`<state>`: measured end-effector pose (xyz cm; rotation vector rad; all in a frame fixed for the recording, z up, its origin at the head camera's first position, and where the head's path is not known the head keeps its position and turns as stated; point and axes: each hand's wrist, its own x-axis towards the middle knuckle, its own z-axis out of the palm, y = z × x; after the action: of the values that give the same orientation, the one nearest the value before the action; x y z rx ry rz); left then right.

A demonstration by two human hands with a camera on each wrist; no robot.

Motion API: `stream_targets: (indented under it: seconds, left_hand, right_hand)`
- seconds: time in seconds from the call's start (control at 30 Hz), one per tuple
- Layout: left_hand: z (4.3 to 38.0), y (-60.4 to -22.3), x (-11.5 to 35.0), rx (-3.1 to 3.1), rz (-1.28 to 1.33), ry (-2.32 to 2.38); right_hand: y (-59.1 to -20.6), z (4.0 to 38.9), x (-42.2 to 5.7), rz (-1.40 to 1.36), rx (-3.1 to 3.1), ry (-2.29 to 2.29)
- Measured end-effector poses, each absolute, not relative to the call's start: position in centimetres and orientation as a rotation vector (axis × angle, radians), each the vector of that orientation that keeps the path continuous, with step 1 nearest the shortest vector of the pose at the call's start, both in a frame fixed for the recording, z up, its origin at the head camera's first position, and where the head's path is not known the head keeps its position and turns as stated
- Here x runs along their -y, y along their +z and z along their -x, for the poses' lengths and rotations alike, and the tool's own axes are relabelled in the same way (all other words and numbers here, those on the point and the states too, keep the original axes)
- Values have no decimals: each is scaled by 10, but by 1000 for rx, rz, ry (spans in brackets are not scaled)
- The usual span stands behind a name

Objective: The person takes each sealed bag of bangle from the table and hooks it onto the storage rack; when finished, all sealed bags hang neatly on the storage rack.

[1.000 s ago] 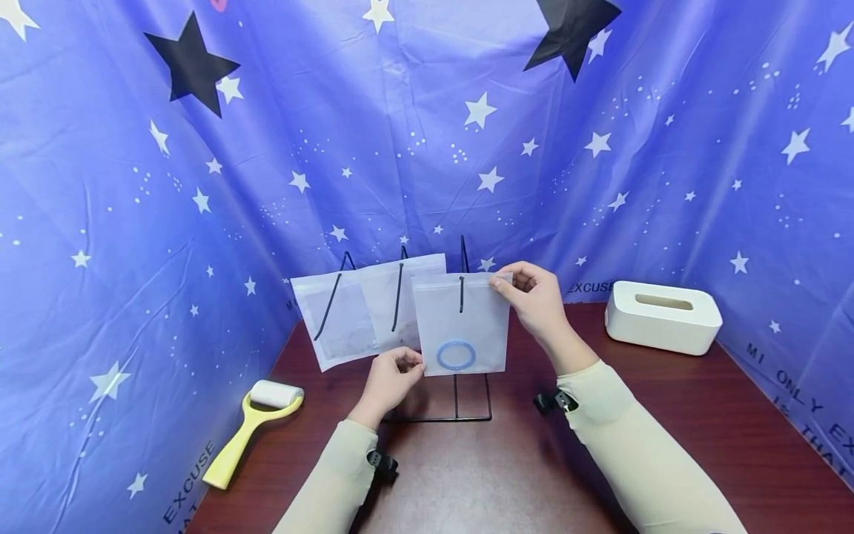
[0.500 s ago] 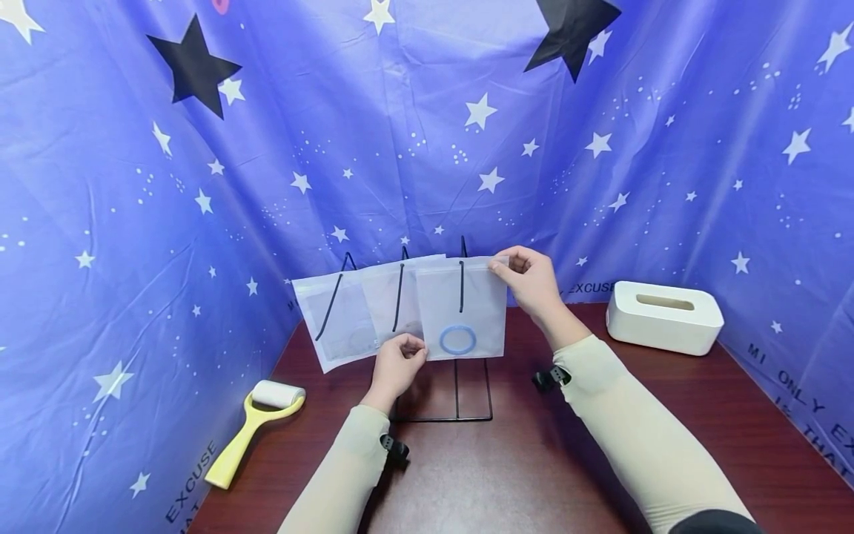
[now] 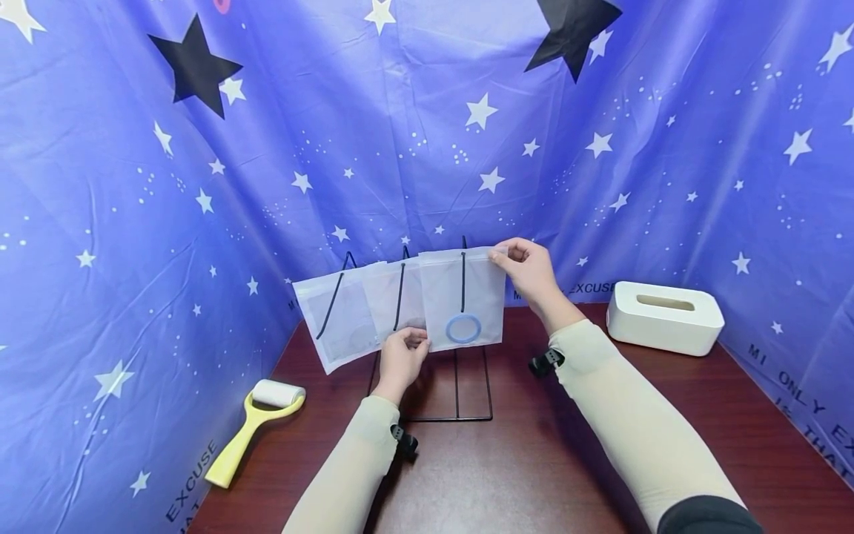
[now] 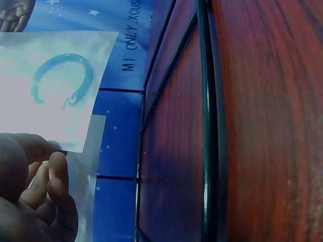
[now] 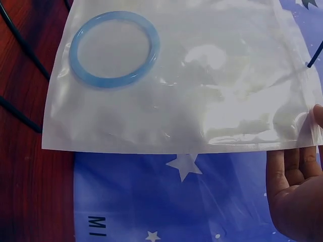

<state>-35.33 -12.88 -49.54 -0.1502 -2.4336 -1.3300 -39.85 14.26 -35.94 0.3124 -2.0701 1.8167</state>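
A translucent zip bag [image 3: 487, 297] with a blue bangle [image 5: 115, 82] inside hangs on the right-hand hook of a black wire rack [image 3: 457, 386]. The hook's dark rod passes in front of the bag from near its top. My right hand [image 3: 530, 274] pinches the bag's upper right corner between thumb and fingers. At the lower left corner, the thumb and forefinger of my left hand [image 3: 402, 360] pinch the bag; the left wrist view shows this close up. Two similar bags, a middle one [image 3: 383, 297] and a left one [image 3: 339, 319], hang on the other hooks, partly overlapping.
On the left of the brown table [image 3: 467, 475] lies a lint roller [image 3: 233, 452] with a yellow handle. A white tissue box [image 3: 660, 330] stands at the back right. A blue star-patterned curtain [image 3: 427, 148] encloses the back and sides.
Both hands have raised the bangle bag and moved it back along the hook, so its top edge sits nearer the rack. The middle bag's upper right part is now covered by it.
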Motion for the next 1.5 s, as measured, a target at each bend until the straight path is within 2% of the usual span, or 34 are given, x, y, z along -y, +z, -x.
stream_targets:
  seconds: [0.93,1.5]
  left_hand:
    - [358,-494,126,2450,53,-1347]
    - [359,-496,124,2437,49,-1343]
  right_hand:
    - [-359,409,-150,-309,2099,1858]
    - [-365,408,-153,-327,2165,1631]
